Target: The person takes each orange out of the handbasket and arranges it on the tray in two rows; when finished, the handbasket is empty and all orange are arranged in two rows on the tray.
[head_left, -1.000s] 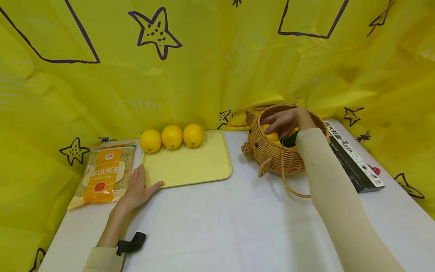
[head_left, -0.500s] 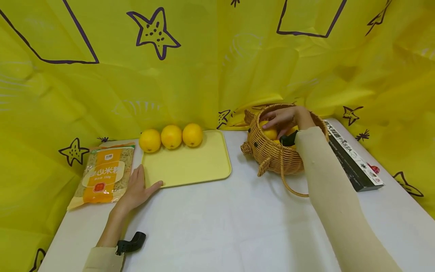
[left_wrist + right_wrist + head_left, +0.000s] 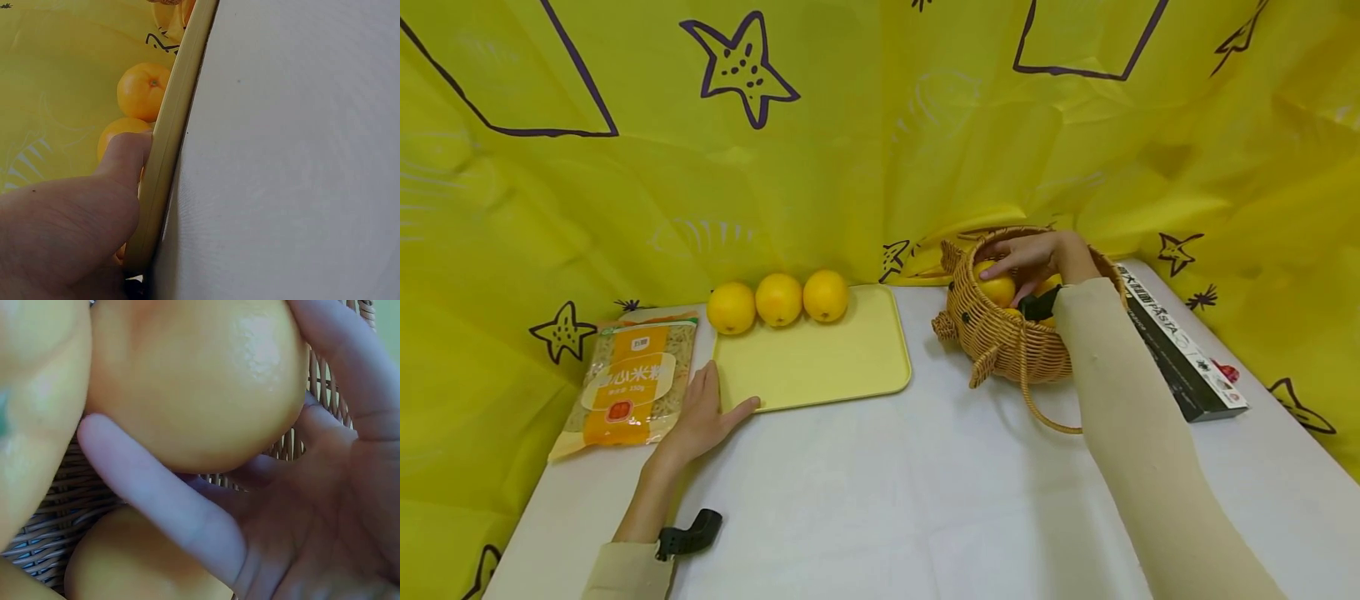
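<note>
My left hand [image 3: 700, 421] rests at the near left corner of a pale yellow tray [image 3: 812, 367]. Its fingers lie straight along the left side, and the thumb touches the front rim. Three oranges stand in a row along the tray's back, the middle orange [image 3: 779, 300] between two others. Inside a pig-shaped wicker basket [image 3: 1015, 354], my right hand [image 3: 1037, 254] grips an orange [image 3: 194, 375], thumb on one side and fingers round the other. More fruit, such as the lower orange [image 3: 137, 556], lies around it in the basket.
Left of the tray lies a packet of noodles [image 3: 632, 383]. A black and white pasta box [image 3: 1187, 358] lies right of the basket, partly behind the right sleeve. The basket's rope handle [image 3: 1037, 412] hangs onto the white table. A yellow patterned cloth [image 3: 850, 167] hangs behind.
The right hand's fingers and thumb have shifted around the orange in the basket, and more of that orange shows. The left hand, tray and row of oranges stay put.
</note>
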The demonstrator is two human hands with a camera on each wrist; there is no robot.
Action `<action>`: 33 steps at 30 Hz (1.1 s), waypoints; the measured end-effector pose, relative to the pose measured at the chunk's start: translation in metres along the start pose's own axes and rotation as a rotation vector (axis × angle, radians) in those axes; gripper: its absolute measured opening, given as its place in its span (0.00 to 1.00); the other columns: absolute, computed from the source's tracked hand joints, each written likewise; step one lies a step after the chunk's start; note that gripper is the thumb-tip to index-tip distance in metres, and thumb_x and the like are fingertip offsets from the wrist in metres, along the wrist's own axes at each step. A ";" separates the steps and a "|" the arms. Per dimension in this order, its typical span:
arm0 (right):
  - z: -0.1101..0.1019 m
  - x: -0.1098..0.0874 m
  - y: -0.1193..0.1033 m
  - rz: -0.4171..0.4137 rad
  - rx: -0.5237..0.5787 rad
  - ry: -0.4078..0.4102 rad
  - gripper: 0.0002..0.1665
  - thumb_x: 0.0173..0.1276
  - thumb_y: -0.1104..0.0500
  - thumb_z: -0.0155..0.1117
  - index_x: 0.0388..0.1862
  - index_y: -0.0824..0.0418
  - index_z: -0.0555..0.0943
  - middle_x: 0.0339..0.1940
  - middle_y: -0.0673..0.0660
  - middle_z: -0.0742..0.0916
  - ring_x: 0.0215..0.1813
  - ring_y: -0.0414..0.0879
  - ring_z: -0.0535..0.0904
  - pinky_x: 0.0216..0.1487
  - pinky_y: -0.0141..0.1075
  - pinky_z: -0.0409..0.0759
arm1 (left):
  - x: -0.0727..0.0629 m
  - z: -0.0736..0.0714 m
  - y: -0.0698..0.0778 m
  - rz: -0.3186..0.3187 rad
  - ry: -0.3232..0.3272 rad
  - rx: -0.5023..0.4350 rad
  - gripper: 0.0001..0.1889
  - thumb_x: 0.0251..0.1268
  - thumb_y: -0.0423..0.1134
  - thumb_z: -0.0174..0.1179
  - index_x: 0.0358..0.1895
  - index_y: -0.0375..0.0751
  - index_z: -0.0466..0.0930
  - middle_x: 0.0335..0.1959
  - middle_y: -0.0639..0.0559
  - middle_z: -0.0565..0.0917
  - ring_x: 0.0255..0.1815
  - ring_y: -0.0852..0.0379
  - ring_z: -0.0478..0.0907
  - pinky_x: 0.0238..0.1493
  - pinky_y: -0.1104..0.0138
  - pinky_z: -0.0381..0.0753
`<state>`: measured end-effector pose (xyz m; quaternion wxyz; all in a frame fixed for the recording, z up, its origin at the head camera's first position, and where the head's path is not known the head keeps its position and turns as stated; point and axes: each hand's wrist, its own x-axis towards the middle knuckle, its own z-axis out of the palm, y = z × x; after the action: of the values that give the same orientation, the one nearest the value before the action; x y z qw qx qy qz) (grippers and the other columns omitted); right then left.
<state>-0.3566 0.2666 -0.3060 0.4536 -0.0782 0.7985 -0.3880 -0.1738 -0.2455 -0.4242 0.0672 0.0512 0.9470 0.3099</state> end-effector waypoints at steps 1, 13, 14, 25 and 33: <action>0.000 0.000 0.000 -0.004 -0.011 0.001 0.40 0.75 0.50 0.52 0.77 0.57 0.45 0.64 0.65 0.66 0.53 0.53 0.77 0.53 0.46 0.83 | 0.000 0.000 0.000 -0.001 -0.001 0.000 0.56 0.65 0.56 0.58 0.74 0.22 0.28 0.74 0.22 0.41 0.74 0.29 0.41 0.71 0.37 0.45; -0.002 -0.002 -0.004 0.012 0.026 -0.077 0.25 0.71 0.41 0.41 0.60 0.53 0.62 0.45 0.54 0.77 0.39 0.42 0.79 0.30 0.26 0.80 | -0.004 0.000 0.001 -0.025 -0.034 -0.021 0.57 0.66 0.57 0.56 0.74 0.24 0.24 0.75 0.23 0.33 0.77 0.28 0.32 0.72 0.36 0.38; -0.003 -0.003 -0.004 0.005 0.016 -0.080 0.25 0.72 0.41 0.40 0.61 0.53 0.61 0.45 0.54 0.77 0.39 0.41 0.79 0.29 0.26 0.79 | -0.004 0.000 0.001 -0.026 -0.037 -0.024 0.57 0.67 0.57 0.56 0.74 0.24 0.24 0.75 0.24 0.32 0.77 0.27 0.31 0.72 0.36 0.37; -0.016 -0.042 -0.022 -0.067 -0.212 -0.154 0.27 0.76 0.49 0.43 0.71 0.50 0.56 0.67 0.61 0.59 0.50 0.51 0.71 0.36 0.36 0.81 | -0.001 0.003 0.001 -0.012 -0.036 -0.035 0.57 0.66 0.57 0.56 0.74 0.24 0.24 0.76 0.24 0.32 0.77 0.28 0.31 0.73 0.36 0.37; -0.005 -0.079 -0.039 -0.429 -0.096 -0.211 0.26 0.77 0.62 0.39 0.70 0.43 0.61 0.59 0.57 0.74 0.45 0.50 0.84 0.41 0.50 0.86 | 0.001 0.000 -0.002 0.018 0.008 0.000 0.54 0.66 0.56 0.58 0.73 0.22 0.32 0.70 0.21 0.47 0.70 0.30 0.48 0.68 0.38 0.50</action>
<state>-0.3240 0.2797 -0.2253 0.4377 -0.3074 0.7292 -0.4269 -0.1753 -0.2469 -0.4250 0.0606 0.0586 0.9467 0.3108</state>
